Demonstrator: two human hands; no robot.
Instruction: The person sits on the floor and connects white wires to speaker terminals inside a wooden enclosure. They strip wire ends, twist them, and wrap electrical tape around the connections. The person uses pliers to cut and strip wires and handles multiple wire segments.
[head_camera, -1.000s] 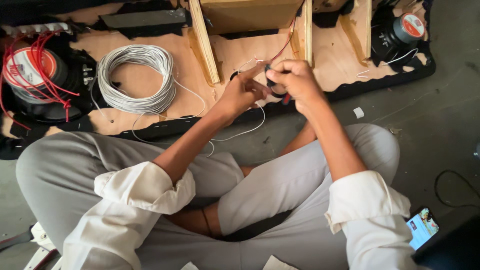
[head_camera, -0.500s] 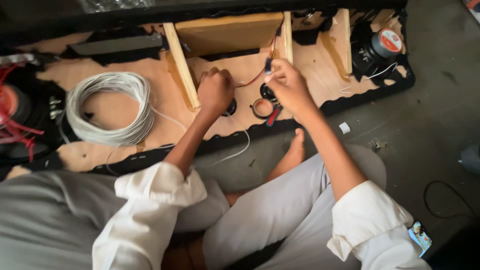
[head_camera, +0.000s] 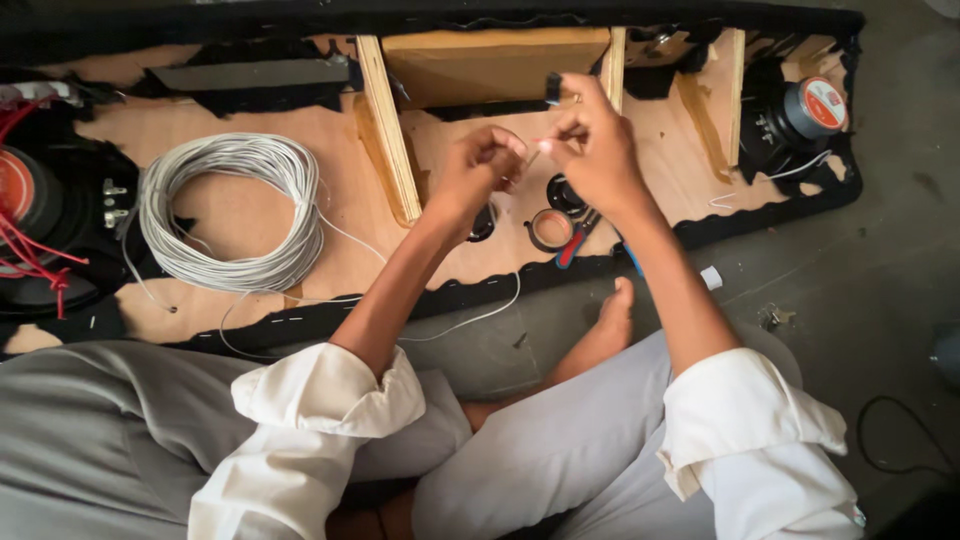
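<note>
both hands raised higher, left hand (head_camera: 478, 172), right hand (head_camera: 592, 150) pinching thin wire (head_camera: 535, 156)

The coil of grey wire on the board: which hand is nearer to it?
Left. The left hand is raised a little to the right of the coil of grey wire; the right hand is farther right, beyond the left.

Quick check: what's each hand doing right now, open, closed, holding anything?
Left hand: closed, pinching the thin white wire.
Right hand: closed, fingertips pinching the wire's end; what else it holds cannot be told.
</note>
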